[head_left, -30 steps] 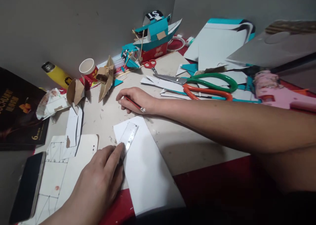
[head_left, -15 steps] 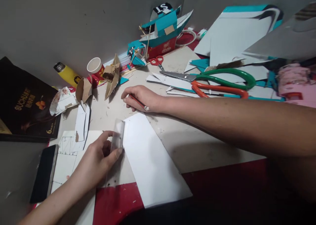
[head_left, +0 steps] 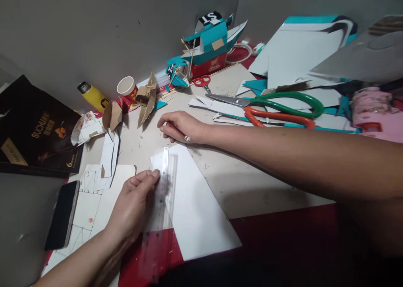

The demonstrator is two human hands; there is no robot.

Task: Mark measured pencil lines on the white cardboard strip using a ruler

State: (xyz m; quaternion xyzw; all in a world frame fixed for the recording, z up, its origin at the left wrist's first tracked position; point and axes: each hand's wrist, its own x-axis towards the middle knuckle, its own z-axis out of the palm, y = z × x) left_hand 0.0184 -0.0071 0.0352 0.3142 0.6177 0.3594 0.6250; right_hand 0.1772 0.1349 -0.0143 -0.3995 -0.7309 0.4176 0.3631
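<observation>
My left hand [head_left: 138,194] pinches a clear plastic ruler [head_left: 163,190] near its upper part. The ruler is tilted and overlaps the left edge of a white sheet [head_left: 197,207], whose near end reaches over the red surface. Above the sheet's far corner, my right hand [head_left: 181,127] is curled around a dark red pencil [head_left: 176,130], its eraser end toward the wrist. Left of my left hand, a paper with drawn lines [head_left: 86,209] lies on the pale board.
Large scissors [head_left: 283,104] lie on paper scraps beyond my right forearm. Cardboard boats [head_left: 214,39], a paper cup [head_left: 126,87] and a yellow bottle [head_left: 94,96] stand along the wall. A phone [head_left: 62,215] and a dark box [head_left: 40,127] are at the left.
The ruler has turned and moved right over the sheet's left edge, and my left hand's grip has shifted on it. My right hand has barely moved; the view has shifted slightly.
</observation>
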